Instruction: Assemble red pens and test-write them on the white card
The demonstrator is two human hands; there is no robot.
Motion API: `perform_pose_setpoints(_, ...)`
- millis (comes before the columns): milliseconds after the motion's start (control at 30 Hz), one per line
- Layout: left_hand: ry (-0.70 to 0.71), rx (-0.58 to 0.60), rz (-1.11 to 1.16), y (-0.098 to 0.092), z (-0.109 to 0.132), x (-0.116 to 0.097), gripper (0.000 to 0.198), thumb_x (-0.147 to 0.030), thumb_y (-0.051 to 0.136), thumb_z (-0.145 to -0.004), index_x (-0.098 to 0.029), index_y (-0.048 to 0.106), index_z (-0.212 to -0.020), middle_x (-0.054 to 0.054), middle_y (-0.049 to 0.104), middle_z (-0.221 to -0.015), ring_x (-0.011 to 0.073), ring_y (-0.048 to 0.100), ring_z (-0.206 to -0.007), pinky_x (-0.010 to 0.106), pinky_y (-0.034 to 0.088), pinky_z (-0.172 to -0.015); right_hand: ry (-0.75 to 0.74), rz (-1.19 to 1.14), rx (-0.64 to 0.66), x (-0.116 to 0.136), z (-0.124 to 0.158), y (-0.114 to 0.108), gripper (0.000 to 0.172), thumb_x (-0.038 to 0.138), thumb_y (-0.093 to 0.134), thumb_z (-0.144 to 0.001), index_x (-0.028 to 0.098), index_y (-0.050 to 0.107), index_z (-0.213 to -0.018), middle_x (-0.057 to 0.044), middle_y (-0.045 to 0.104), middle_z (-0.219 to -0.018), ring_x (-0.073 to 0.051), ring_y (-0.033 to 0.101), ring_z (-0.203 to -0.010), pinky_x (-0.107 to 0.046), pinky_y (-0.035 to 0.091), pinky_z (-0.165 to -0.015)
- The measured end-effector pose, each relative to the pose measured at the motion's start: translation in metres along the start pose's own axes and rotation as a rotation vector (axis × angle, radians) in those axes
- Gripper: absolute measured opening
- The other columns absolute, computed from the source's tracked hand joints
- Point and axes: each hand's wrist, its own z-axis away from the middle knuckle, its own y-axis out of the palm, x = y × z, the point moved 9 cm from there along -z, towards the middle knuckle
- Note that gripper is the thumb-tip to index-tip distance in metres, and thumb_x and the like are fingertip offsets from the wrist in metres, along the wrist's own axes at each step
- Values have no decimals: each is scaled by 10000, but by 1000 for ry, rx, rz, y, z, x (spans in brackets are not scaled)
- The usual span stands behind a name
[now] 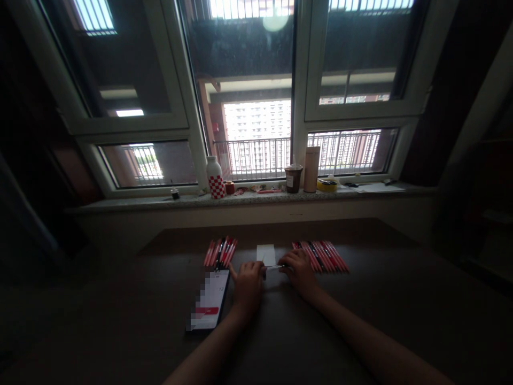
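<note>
Over the middle of the table, my left hand (247, 283) and my right hand (298, 271) face each other with fingers closed. Between them they hold a thin, pale pen-like stick (273, 267), one end in each hand; dark parts show near the fingers, which hide its ends. Just beyond it lies a small white paper (265, 253). A row of pinkish-red and black pens or pencils (218, 252) lies beyond my left hand. A similar row of pens or pencils (325, 256) is close to my right hand, whose fingers overlap its near left edge.
A phone (212, 299) with a lit screen lies left of my left forearm on the dark table (360, 326). Along the windowsill (184, 203) stand a checkered bottle (216, 179), a lidded drink cup (293, 179), a tall flask (311, 170) and yellow tape (326, 185).
</note>
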Motion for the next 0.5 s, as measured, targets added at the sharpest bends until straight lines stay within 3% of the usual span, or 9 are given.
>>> perform_pose_setpoints(133, 11, -1, 16, -2, -1, -2, 217, -292, 471, -884, -301, 597, -1061, 17, 640, -1055, 223, 534, -1056, 639, 87, -1061, 23, 8, -2, -3, 0, 0, 50, 227, 658, -807, 263, 661, -841, 6, 680, -900, -222, 486, -967, -392, 268, -924)
perform_pose_setpoints(500, 10, 29, 48, -1, 0, -3, 221, -211, 413, -896, -270, 623, -933, 6, 674, -959, 204, 549, -987, 610, 39, -1072, 26, 25, 7, -2, 1, -1, 55, 238, 655, -807, 257, 659, -858, 0, 685, -912, -229, 488, -980, -399, 263, -930)
